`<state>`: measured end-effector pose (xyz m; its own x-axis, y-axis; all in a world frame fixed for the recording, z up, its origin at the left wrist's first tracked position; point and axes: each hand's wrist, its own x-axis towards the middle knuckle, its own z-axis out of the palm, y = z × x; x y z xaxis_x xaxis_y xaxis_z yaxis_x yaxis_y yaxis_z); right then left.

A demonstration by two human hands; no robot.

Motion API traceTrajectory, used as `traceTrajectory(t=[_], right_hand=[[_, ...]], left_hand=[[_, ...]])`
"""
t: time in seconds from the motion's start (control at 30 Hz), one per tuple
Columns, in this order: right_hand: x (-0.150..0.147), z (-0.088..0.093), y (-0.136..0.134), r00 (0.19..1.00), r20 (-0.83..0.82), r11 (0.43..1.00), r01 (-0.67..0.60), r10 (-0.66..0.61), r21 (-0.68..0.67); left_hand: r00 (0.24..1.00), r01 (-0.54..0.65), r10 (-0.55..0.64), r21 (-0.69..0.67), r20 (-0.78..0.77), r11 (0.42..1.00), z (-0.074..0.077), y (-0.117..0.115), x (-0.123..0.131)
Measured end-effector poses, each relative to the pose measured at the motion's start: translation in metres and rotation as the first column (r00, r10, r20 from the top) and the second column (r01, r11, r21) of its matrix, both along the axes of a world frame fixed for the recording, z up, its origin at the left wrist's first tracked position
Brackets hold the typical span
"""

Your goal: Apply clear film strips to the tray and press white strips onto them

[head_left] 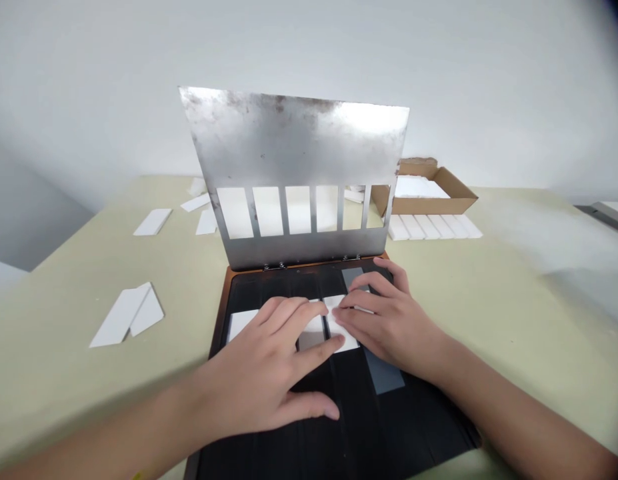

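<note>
My left hand is spread palm down over a black slotted bed, its thumb apart from the fingers. Its fingertips rest on or just above a white card. From the other side, my right hand touches the same card with bent fingertips, its fingers partly apart. Another white card lies in the bed, partly hidden by my left hand. A grey strip runs beneath my right hand. Hinged at the bed's back edge, a metal plate with a row of rectangular windows stands raised.
Loose white cards lie at the left, with more white pieces farther back. Behind the plate's right side sits a cardboard box holding white material. A row of white cards lies before it on the pale table.
</note>
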<state>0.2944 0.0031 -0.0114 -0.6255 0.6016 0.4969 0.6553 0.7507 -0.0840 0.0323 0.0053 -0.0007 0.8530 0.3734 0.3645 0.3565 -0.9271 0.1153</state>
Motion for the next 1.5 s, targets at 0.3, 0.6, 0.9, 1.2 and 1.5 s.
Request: traceTrajectory(t=[0.3, 0.6, 0.9, 1.2, 1.5], right_hand=[[0.0, -0.001, 0.001, 1.0, 0.013, 1.0, 0.001, -0.001, -0.006], [0.002, 0.018, -0.006, 0.996, -0.049, 0.985, -0.077, 0.071, -0.155], [0.045, 0.045, 0.008, 0.893, -0.427, 0.983, 0.08, -0.145, -0.167], [0.059, -0.01, 0.005, 0.948, -0.304, 0.949, -0.006, -0.095, -0.315], [0.065, -0.007, 0.006, 0.992, -0.128, 0.875, -0.045, -0.019, -0.481]], left_hand=[[0.999, -0.001, 0.0, -0.039, -0.033, 0.999, -0.003, 0.002, -0.001], [0.998, 0.041, -0.044, -0.052, -0.052, 0.998, -0.005, 0.005, -0.001], [0.978, 0.176, -0.185, -0.101, -0.091, 0.979, 0.017, 0.01, 0.012], [0.994, 0.071, -0.08, -0.125, -0.073, 0.99, 0.03, 0.014, 0.041], [0.952, 0.299, -0.306, 0.199, 0.005, 0.933, 0.009, -0.006, 0.047]])
